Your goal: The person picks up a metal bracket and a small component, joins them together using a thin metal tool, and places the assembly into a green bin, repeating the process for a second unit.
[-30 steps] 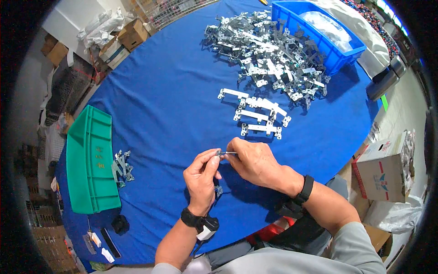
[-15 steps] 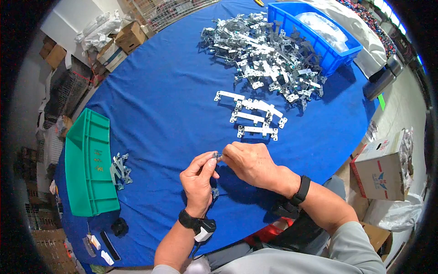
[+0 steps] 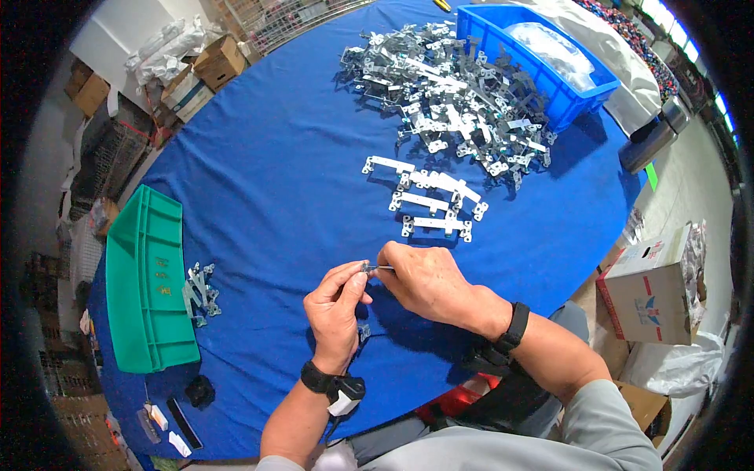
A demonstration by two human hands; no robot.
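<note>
My left hand point(image 3: 333, 314) is closed around a small metal bracket point(image 3: 363, 333); its lower end shows below the palm, and the fingers cover most of the rest. Thumb and forefinger pinch its upper end. My right hand point(image 3: 432, 281) pinches a thin metal rod point(image 3: 385, 268), whose tip meets the bracket at the left fingertips. What kind of tool or pin the rod is, I cannot make out. Just beyond my hands lie several pale metal brackets point(image 3: 430, 224) in rough rows on the blue cloth point(image 3: 267, 188).
A large heap of metal brackets point(image 3: 463, 110) lies at the back beside a blue crate point(image 3: 510, 59) holding clear plastic. At left stand a green bin point(image 3: 149, 314) and a small bracket pile point(image 3: 203, 294). A dark bottle point(image 3: 656, 137) lies near the right edge.
The right hand has drawn slightly away from the left fingertips, so more of the thin rod shows. The left hand keeps its grip on the bracket. The whole view has shifted slightly.
</note>
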